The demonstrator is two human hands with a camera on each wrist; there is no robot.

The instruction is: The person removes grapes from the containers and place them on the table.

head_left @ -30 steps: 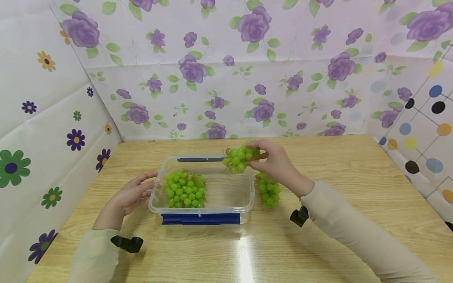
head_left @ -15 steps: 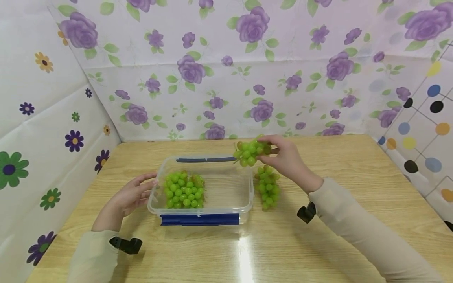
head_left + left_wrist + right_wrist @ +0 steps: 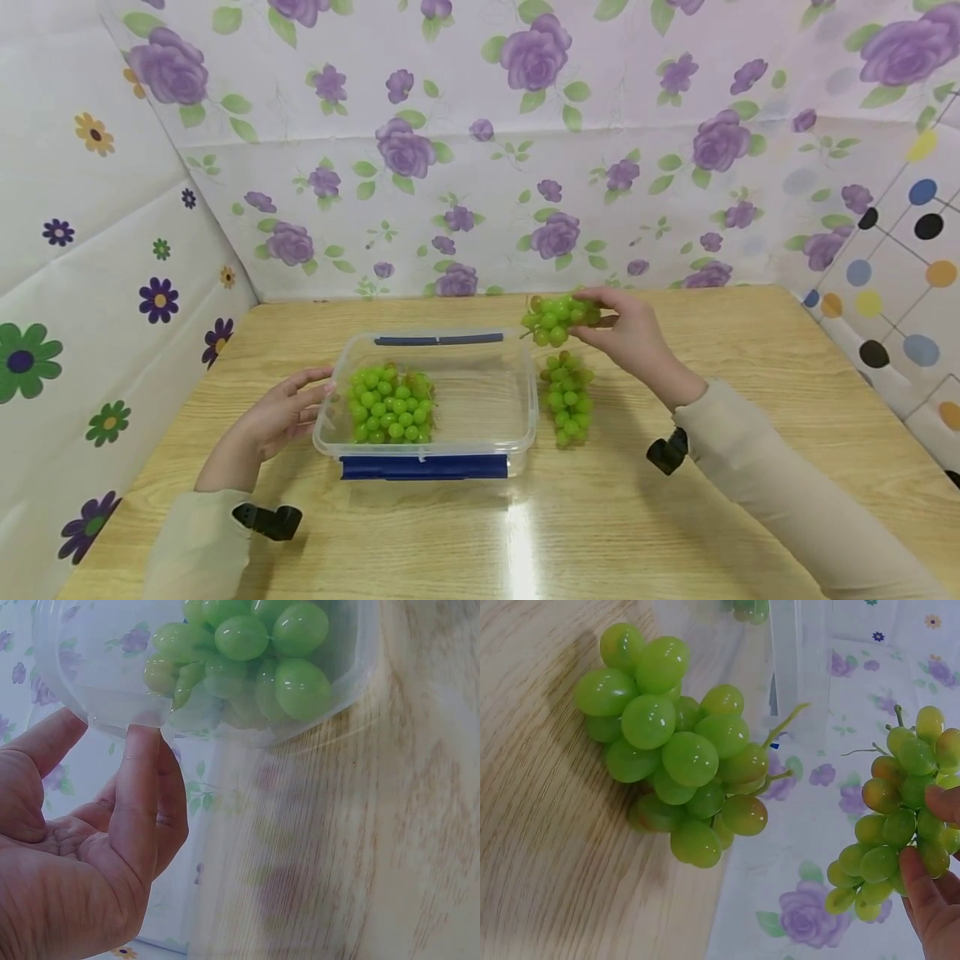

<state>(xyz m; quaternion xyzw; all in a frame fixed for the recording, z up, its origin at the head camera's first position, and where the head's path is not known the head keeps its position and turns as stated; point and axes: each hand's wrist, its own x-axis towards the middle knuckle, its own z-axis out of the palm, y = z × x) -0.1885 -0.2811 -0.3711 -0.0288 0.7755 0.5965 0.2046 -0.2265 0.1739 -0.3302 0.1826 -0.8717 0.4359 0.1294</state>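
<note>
My right hand point(image 3: 633, 333) pinches a bunch of green grapes point(image 3: 553, 320) between thumb and fingers, held in the air just beyond the right end of a clear plastic container point(image 3: 480, 446). Below it on the table lies another grape bunch point(image 3: 570, 408), close against the container's right side; the right wrist view shows this bunch point(image 3: 682, 750) large, its stem pointing toward the box. More green grapes point(image 3: 390, 408) fill the container's left half. At the left end, my left hand point(image 3: 273, 412) touches the rim with its fingertips, seen on the wall point(image 3: 142, 712) in the left wrist view.
Blue latch flaps point(image 3: 423, 466) hang on the container's long sides. The wooden table point(image 3: 420, 542) ends at a flowered cloth point(image 3: 480, 208) behind, with patterned cloths at left and right. A small black camera sits on each wrist.
My right hand has moved right with its grape bunch, from over the container's back right corner to outside it. The left hand and the container have stayed in place.
</note>
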